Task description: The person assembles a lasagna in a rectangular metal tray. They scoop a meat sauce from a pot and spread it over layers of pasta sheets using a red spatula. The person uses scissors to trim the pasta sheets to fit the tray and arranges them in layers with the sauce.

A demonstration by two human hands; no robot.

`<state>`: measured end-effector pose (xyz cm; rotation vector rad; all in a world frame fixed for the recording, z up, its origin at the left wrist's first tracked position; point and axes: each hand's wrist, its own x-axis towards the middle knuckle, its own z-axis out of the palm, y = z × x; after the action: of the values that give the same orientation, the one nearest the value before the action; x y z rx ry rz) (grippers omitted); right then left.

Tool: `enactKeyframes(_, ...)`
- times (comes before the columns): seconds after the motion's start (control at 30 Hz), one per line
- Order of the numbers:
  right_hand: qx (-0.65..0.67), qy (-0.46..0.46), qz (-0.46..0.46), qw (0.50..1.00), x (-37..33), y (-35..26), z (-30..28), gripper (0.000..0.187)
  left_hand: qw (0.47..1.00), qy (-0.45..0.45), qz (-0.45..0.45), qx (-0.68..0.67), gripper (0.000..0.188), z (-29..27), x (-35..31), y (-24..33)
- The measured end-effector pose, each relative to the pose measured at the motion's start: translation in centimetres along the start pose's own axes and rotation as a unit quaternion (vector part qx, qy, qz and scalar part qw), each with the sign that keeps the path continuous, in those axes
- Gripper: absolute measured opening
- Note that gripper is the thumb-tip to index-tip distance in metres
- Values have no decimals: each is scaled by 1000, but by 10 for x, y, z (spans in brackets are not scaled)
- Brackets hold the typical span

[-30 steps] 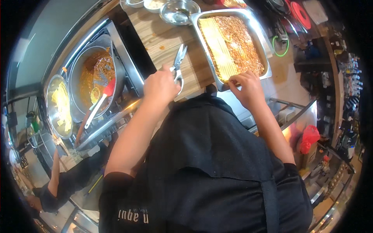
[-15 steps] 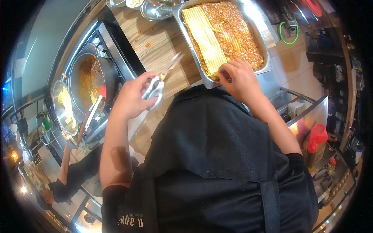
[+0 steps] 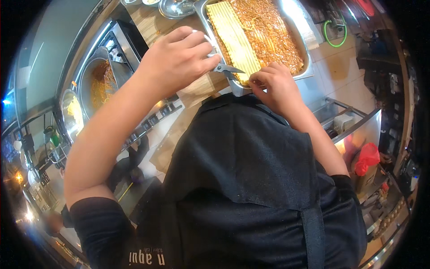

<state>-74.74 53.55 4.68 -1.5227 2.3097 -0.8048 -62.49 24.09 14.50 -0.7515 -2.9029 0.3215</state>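
I've swung my left grip forward; its scissors, earlier above the desk, now reach over the pasta sheet, left of my right grip.

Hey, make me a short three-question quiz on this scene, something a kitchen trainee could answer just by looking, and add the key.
1. Which hand holds the scissors?
2. True or false: the ridged yellow pasta lies along the left side of the metal tray, with bare sauce to its right.
3. Where is the right hand?
a) over the cooking pot
b) at the near edge of the tray
c) on the scissors

Key:
1. The left hand.
2. True.
3. b
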Motion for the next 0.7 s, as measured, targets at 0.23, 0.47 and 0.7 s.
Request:
enactKeyframes(0.23, 10, 29, 24, 999, -13, -1, 10, 10, 997, 12, 69, -18, 36, 19, 13, -1)
enactKeyframes(0.47, -26, 34, 23, 999, -12, -10, 5, 7, 995, 4, 73, -66, 40, 30, -8, -3)
enactKeyframes(0.7, 1, 36, -32, 999, -23, -9, -2, 10, 999, 8, 32, -34, 33, 0, -11, -16)
